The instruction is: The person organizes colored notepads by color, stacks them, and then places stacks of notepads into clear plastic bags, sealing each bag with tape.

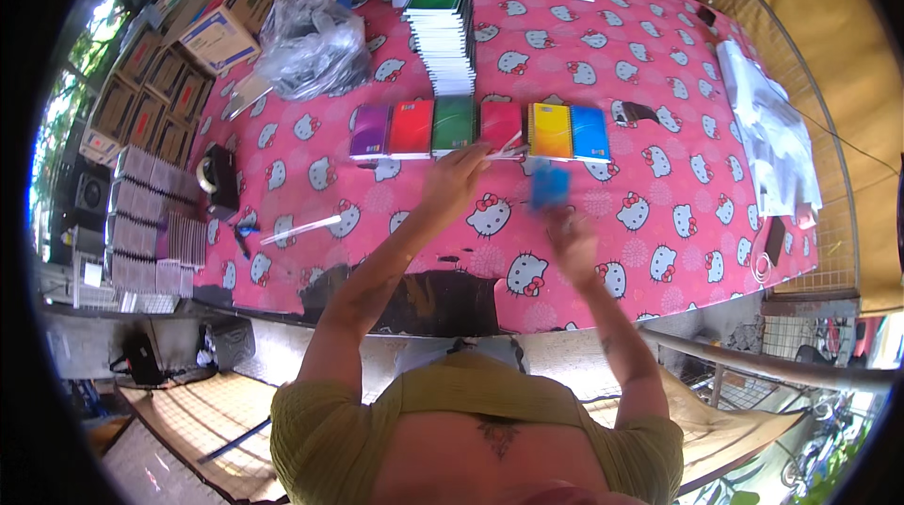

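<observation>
A yellow-green top (330,430), worn by the person at the lower centre of the frame, is seen nearest the camera, with both forearms stretched up over a pink tabletop (659,222) patterned with cartoon cats. The left hand (457,177) is extended toward a row of coloured notebooks (480,128) at mid-frame, its fingers closed around thin white sticks (508,149) that touch the red notebook (501,123). A small blue object (550,187), blurred, is gripped in the right hand (571,239) just below the row's blue notebook (590,131); what it is cannot be told. A tall stack of green-covered notebooks (443,29) is seen above the row, and a crumpled clear plastic bag (311,48) at upper left. The sorting or laying-out of items along the row appears to be in hand; a careful placing of the held pieces against the right covers would likely be called for.
</observation>
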Available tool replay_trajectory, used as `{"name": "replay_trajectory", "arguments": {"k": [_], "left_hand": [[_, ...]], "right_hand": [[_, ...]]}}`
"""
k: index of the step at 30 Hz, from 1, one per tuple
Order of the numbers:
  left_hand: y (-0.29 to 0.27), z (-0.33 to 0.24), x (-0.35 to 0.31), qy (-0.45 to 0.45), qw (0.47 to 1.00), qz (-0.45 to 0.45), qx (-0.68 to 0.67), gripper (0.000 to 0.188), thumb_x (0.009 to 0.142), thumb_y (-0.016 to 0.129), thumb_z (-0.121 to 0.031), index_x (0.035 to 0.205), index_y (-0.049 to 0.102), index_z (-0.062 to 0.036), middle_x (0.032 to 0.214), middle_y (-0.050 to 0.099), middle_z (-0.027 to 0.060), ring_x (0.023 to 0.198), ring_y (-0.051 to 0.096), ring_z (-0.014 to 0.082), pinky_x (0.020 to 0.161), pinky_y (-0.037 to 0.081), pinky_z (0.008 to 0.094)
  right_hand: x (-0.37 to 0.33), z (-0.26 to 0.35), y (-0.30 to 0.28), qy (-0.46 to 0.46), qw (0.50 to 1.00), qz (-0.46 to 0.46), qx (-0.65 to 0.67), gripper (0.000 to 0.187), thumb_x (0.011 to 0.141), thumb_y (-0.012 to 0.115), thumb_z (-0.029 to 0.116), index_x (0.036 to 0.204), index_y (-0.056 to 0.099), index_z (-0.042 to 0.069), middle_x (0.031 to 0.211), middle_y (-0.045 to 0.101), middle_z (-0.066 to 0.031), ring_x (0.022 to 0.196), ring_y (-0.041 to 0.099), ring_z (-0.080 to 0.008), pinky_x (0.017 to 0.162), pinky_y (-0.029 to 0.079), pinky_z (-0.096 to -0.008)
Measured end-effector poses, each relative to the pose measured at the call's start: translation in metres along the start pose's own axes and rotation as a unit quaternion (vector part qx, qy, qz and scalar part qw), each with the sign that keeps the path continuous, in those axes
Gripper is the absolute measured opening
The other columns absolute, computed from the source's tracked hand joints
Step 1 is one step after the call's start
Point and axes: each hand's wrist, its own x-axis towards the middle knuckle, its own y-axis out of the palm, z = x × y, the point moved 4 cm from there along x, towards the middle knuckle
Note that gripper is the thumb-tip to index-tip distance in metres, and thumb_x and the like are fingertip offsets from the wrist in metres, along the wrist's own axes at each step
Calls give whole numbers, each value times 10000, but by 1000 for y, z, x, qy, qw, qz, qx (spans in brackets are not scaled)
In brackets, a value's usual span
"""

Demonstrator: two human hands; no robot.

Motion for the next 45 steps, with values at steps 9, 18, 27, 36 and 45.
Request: {"name": "replay_trajectory", "arguments": {"k": [9,18,27,36,45], "left_hand": [[-20,-26,5,96,986,-130,49,319,808,674,-19,1127,662,-26,1088,692,112,1003,656,332,894,526,431],[47,8,6,80,991,16,109,378,801,630,-43,1179,644,-51,1236,642,108,1153,614,289,1009,481,437],[34,-55,-121,-21,975,221,23,403,828,657,-125,1208,587,-11,1170,637,163,1080,631,304,944,505,415],[-33,167,-70,-15,956,30,292,465,826,607,-41,1289,569,-53,1195,644,173,1043,649,326,845,552,429],[-97,-34,34,-140,965,125,181,209,871,642,-233,959,704,-54,719,683,130,707,692,328,601,546,434]], "right_hand": [[18,-16,4,162,959,-123,196,194,866,666,56,1057,702,49,1019,670,-140,879,674,-291,737,538,-368],[-15,-45,-12,315,888,-138,304,228,870,641,12,1084,706,57,1074,658,-126,911,674,-273,768,541,-359],[92,-86,-2,81,977,-155,-119,427,859,596,14,1281,593,73,1331,581,-133,1239,546,-306,985,456,-421],[85,-18,-22,36,995,-40,-80,275,875,618,85,1143,659,131,1024,686,-59,886,652,-291,805,498,-380],[52,-22,14,144,978,-23,147,350,889,676,222,1220,641,112,1138,644,-104,1058,604,-291,870,460,-483]]}}
